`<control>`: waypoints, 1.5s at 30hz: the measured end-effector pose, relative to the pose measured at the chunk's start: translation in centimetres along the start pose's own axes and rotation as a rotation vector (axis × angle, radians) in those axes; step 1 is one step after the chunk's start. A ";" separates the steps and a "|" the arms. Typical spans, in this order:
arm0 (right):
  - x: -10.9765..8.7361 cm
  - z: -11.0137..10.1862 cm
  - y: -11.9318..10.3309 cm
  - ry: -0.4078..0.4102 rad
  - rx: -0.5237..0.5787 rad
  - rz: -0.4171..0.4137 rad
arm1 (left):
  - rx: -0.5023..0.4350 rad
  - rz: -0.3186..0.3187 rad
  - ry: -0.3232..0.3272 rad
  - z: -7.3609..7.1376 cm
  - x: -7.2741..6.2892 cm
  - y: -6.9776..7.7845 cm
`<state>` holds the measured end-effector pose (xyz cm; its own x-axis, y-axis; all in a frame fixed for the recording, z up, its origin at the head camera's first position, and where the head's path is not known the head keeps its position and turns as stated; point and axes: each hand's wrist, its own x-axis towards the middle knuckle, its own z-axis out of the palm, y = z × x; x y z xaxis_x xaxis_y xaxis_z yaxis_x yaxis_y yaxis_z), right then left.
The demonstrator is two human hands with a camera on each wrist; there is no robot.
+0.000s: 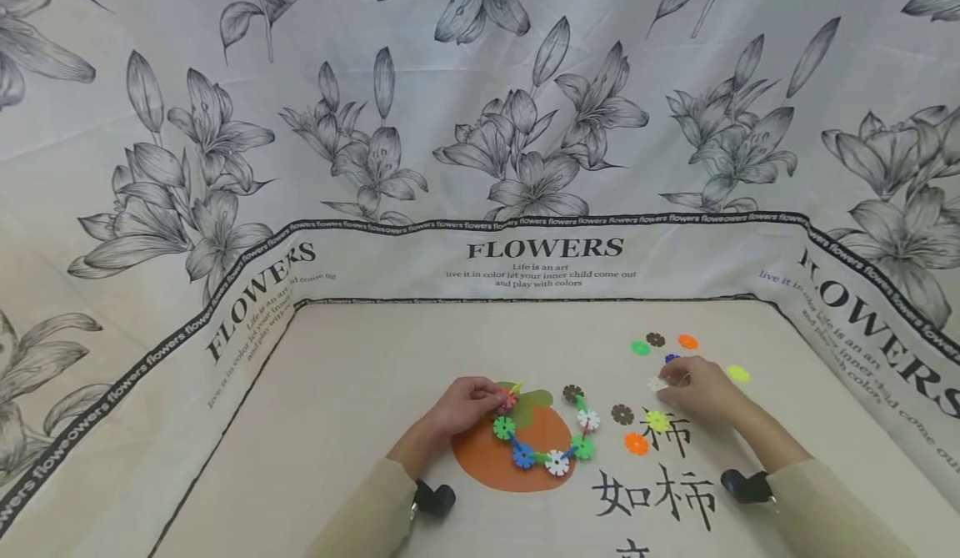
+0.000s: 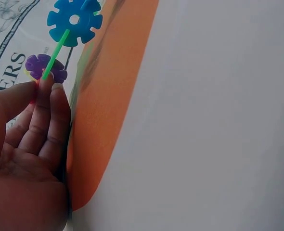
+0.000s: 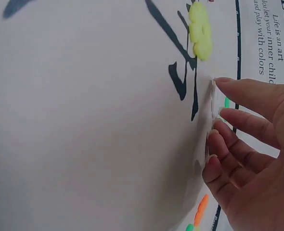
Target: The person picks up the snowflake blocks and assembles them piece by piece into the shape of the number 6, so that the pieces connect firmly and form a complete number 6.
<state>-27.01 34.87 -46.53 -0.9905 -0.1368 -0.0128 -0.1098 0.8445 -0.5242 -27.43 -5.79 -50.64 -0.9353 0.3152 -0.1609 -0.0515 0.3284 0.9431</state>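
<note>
Disc chain (image 1: 523, 456) is pinched by left hand (image 1: 465, 408), white disc (image 1: 655, 384) in narrow grip of right hand (image 1: 701, 384)

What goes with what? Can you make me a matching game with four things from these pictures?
1. left hand
2. right hand
3. printed fruit
4. word FLOWERS

A. black letters
B. holding one end of the disc chain
C. orange, with green leaves
D. holding a white disc

Pairs: 1-B, 2-D, 3-C, 4-A
</note>
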 end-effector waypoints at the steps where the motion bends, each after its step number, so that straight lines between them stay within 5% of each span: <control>1: -0.1 0.0 0.1 -0.006 0.006 0.002 | 0.002 -0.001 0.001 0.0 0.0 0.0; 13: 0.1 0.2 -0.2 0.013 0.082 0.006 | -0.002 0.007 -0.002 0.0 -0.1 0.1; 22: 1.1 0.9 -4.7 -0.066 0.310 -0.008 | -0.023 0.022 -0.004 -0.1 0.0 0.0; 33: 2.6 3.0 -10.2 -0.117 0.459 -0.133 | -0.026 0.011 -0.004 0.0 0.0 -0.1; 45: 3.6 6.5 -13.5 -0.158 0.593 -0.149 | -0.019 0.014 -0.013 0.0 0.1 0.0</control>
<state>-28.53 19.56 -45.04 -0.9392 -0.3434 -0.0052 -0.1361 0.3859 -0.9125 -27.57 -5.73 -50.62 -0.9312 0.3315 -0.1517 -0.0458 0.3067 0.9507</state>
